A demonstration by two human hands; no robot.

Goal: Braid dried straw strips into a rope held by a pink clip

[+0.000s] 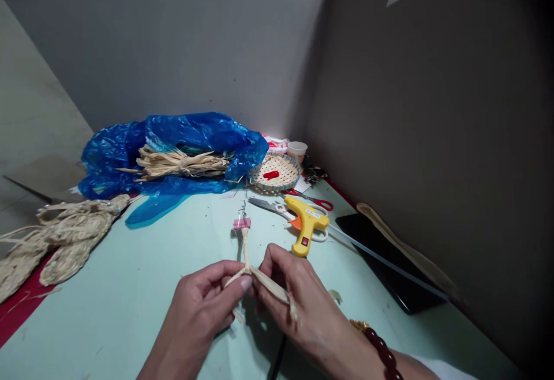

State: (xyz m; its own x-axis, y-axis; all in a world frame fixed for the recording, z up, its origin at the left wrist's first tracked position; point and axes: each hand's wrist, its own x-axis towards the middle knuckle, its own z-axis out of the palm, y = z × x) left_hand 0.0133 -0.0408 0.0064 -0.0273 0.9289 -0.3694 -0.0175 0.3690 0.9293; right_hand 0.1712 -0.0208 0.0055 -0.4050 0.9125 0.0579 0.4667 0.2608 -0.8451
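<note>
A short braid of pale dried husk strips (245, 248) runs toward me from a pink binder clip (242, 224) on the table. My left hand (208, 296) pinches the near end of the braid between thumb and forefinger. Close against it, my right hand (289, 299) has its fingers curled round a strip, and a wider husk strip (270, 286) lies across those fingers. The fingertips of the right hand are partly hidden. A beaded bracelet (381, 348) circles the right wrist.
A yellow glue gun (308, 221) and scissors (270, 206) lie ahead to the right. Behind are a blue plastic bag (116, 149) with a husk bundle (182, 164) and a woven basket (285, 181). Woven slippers (73, 247) lie left; a black flat device (389, 264) lies right.
</note>
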